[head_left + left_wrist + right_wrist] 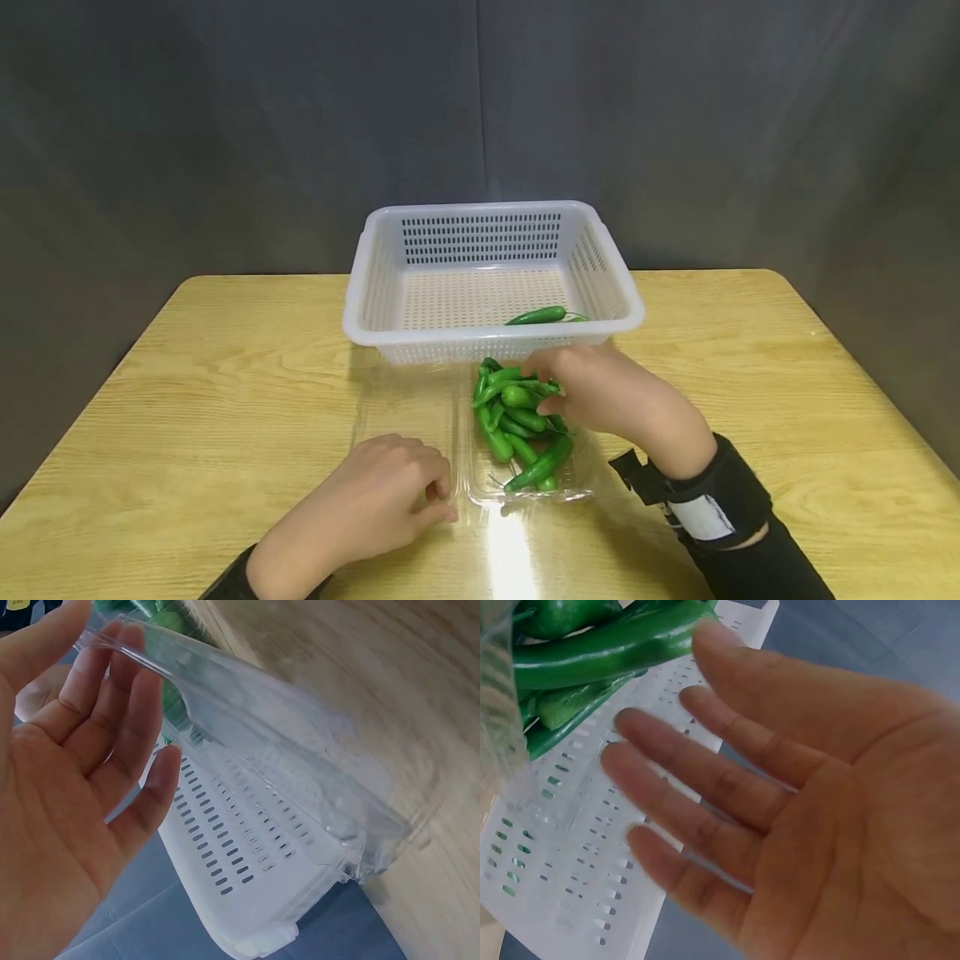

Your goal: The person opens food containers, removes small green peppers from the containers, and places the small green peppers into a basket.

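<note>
Several green chili peppers [517,417] lie heaped in the right half of a clear plastic clamshell box [583,483]. Its other half, the lid [405,400], lies folded out to the left. Over the heap's right side is my right hand [607,396]; the right wrist view shows its fingers [705,787] spread and loosely bent, with nothing held. The thumb tip overlaps the end of one pepper [615,649] there; contact is unclear. By the lid's front edge, my left hand [382,500] has loosely bent fingers [97,697], their tips close to the clear plastic rim [150,664].
Behind the clamshell stands a white perforated basket [356,292], with a green chili pepper [540,315] and part of another near its front right. Both containers are on a wooden table [187,400]. A dark grey curtain [300,125] hangs beyond the table's back edge.
</note>
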{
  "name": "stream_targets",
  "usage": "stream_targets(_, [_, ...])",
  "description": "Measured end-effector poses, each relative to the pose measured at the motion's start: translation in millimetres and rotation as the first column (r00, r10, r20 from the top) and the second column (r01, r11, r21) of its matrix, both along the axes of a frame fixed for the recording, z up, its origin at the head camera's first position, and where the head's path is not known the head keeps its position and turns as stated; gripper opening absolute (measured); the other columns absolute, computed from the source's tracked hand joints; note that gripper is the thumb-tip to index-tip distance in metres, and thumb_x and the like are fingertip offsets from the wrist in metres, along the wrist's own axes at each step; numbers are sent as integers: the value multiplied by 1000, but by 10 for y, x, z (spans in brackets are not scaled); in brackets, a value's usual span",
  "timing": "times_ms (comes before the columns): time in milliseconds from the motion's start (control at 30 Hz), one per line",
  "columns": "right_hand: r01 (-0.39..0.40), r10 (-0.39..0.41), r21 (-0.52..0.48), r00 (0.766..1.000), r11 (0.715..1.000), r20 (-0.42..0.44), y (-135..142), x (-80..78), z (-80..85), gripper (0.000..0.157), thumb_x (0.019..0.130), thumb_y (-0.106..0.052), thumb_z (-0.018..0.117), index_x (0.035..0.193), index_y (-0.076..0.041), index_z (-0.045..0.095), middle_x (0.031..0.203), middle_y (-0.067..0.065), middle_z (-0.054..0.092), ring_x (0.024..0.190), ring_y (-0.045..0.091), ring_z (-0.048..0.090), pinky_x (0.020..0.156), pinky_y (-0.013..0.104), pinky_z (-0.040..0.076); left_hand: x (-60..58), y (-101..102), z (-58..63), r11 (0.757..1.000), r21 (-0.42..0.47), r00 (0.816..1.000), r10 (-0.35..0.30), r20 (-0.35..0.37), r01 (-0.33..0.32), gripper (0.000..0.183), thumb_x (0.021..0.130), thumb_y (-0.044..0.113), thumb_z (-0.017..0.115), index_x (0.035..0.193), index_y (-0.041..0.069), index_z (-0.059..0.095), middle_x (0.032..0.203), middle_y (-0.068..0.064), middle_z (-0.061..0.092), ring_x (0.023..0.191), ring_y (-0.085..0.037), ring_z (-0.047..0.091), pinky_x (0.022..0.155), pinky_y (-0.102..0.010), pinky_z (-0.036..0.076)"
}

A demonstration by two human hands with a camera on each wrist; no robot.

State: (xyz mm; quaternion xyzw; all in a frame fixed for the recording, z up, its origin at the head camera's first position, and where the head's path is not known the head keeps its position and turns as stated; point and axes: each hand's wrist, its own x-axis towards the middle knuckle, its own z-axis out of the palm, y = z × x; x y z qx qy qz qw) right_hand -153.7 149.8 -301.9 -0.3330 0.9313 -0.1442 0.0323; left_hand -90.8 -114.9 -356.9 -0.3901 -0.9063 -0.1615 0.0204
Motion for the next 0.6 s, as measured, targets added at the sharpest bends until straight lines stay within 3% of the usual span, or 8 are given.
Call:
stream_targets(200, [16,-19,71,999,997,38,-33,21,-35,31,80,-10,82,107,-3,68,95,4,69,92,22,66,81,37,53,11,16,-26,1000,-4,1000,6,-4,-6,27,80,35,82,72,27,58,68,21,46,63,1,42,65,-25,42])
stream_targets(600, [54,-58,90,997,994,44,-75,-78,-113,28,79,-13,84,100,-6,67,74,-5,58,71,12,55,67,31,49,-5,10,-2,1000,-10,1000,9,-14,-9,28,80,36,81,72,26,57,68,21,45,62,1,41,65,-25,41])
